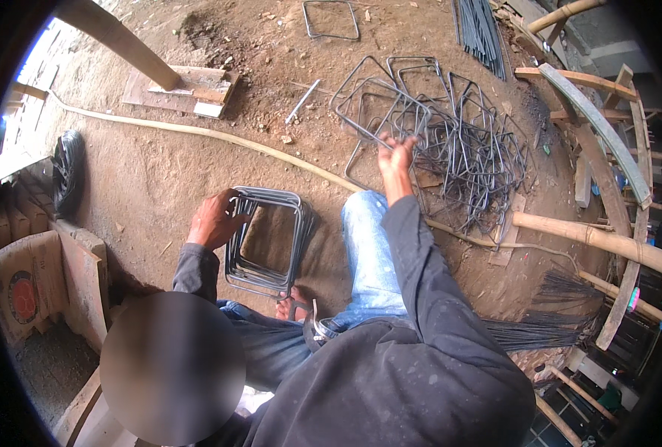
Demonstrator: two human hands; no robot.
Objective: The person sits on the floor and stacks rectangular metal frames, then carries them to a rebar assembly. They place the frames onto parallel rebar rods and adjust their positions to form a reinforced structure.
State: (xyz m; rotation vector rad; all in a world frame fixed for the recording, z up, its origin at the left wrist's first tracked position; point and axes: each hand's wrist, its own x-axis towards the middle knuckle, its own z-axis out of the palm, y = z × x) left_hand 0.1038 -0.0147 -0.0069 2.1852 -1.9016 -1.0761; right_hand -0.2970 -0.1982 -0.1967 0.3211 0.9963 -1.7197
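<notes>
A squared stack of bent steel rebar stirrups [270, 197] stands on the dirt in front of me. My left hand [215, 220] is closed over its left side, the fingers curled across the bars. Ahead and to the right, my right arm reaches toward a tangled heap of stirrups [461, 141]. There my right hand [396, 153] grips the near corner of a rectangular stirrup [351, 80], which is tilted over the heap's left edge. Whether that stirrup touches others in the heap, I cannot tell. My foot [292, 304] is beside the stack's near end.
A long thin pole [219, 135] crosses the ground beyond the stack. One stirrup [335, 37] lies apart at the far side. Straight rods [482, 37] lie far right. Bamboo posts [118, 45] and boards stand around. A paper sack [29, 283] is at left.
</notes>
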